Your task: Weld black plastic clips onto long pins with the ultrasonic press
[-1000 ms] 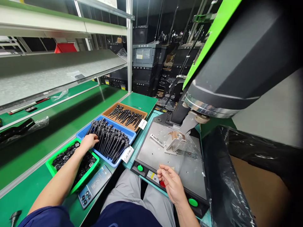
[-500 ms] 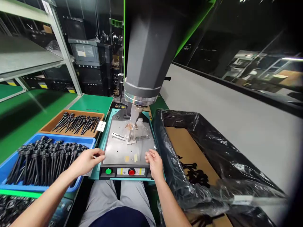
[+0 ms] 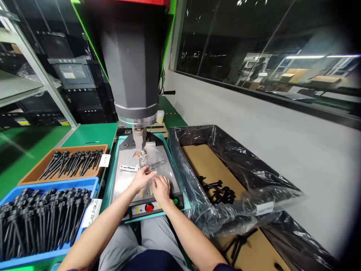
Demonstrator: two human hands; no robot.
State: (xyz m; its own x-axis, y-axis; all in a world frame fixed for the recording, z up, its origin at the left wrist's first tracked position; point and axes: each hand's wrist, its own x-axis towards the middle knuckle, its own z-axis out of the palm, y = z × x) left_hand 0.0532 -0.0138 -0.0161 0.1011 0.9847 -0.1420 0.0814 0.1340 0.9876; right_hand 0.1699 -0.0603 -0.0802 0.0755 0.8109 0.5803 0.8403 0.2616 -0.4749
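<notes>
My left hand (image 3: 143,179) is over the metal plate (image 3: 124,186), just in front of the fixture (image 3: 142,159) that stands below the machine's press head. Its thumb is spread from its fingers, and I see nothing between them. Close beside it, my right hand (image 3: 161,189) reaches over the plate with fingers loosely bent, their tips partly hidden; no held object shows. A pale slotted clamp bar (image 3: 129,168) lies left of the fixture, and a clear one (image 3: 158,164) to its right. The grey press head (image 3: 139,137) points down at the fixture.
At left, a blue tray (image 3: 95,184) holds many black cable ties, with a brown tray (image 3: 26,178) of similar ones behind. A box lined with black plastic (image 3: 194,188) stands right, black parts inside. Red (image 3: 149,207) and green (image 3: 175,201) buttons line the machine's front.
Both hands have moved inward from the two sides of the machine base to the plate in front of the fixture. The camera view has turned right.
</notes>
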